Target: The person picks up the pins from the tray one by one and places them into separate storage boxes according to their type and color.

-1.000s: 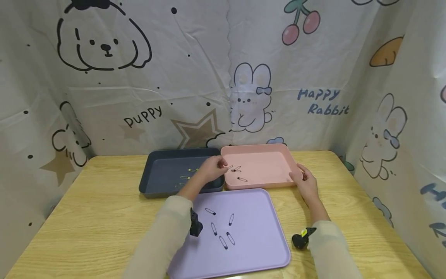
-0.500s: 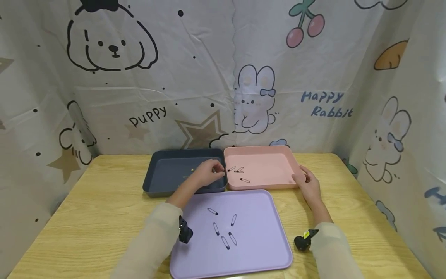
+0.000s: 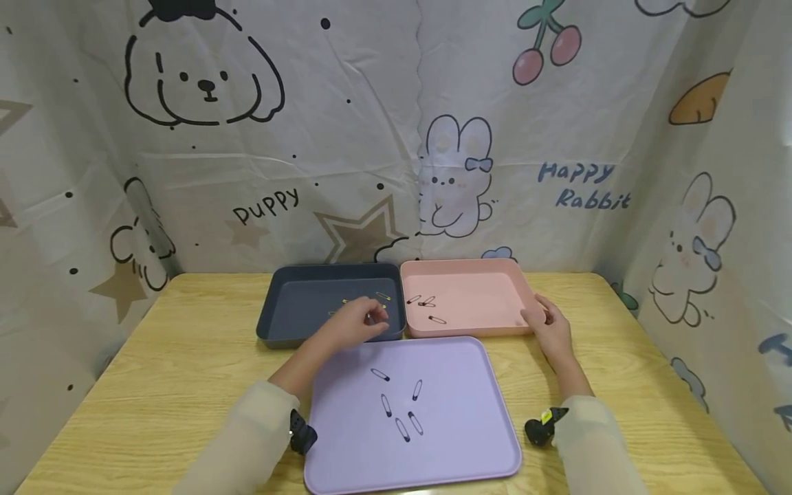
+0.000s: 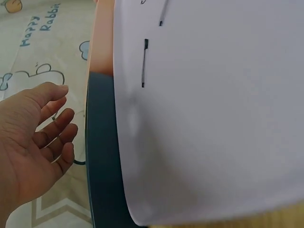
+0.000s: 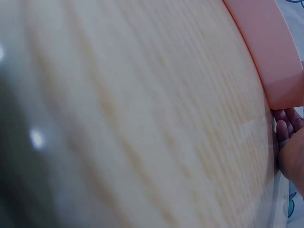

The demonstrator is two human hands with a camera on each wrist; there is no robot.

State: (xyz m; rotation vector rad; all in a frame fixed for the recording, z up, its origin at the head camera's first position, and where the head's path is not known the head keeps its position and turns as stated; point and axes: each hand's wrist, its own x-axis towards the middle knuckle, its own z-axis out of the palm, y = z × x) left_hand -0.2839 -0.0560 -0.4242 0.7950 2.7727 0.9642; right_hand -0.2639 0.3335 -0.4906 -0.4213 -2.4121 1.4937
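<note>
My left hand [image 3: 359,322] hovers over the front of the navy tray [image 3: 272,323]. Its fingers are loosely bent, and in the left wrist view the hand [image 4: 28,142] shows nothing held. Yellow safety pins [image 3: 383,296] lie in the navy tray, partly hidden by this hand. The right hand [image 3: 553,337] grips the right front corner of the pink tray [image 3: 476,295], thumb over the rim; in the right wrist view the fingers [image 5: 282,128] are at that corner. Several black safety pins [image 3: 437,320] lie at the pink tray's left side.
A flat lilac tray [image 3: 464,440] lies in front on the wooden table [image 3: 136,385], bearing several black safety pins [image 3: 403,430]. The navy and pink trays stand side by side behind it. A printed curtain [image 3: 346,151] encloses the back and sides.
The left hand has drawn back from the pink tray's left edge, leftward and toward me. Yellow safety pins at the navy tray's right side have come into view. The right hand keeps its grip.
</note>
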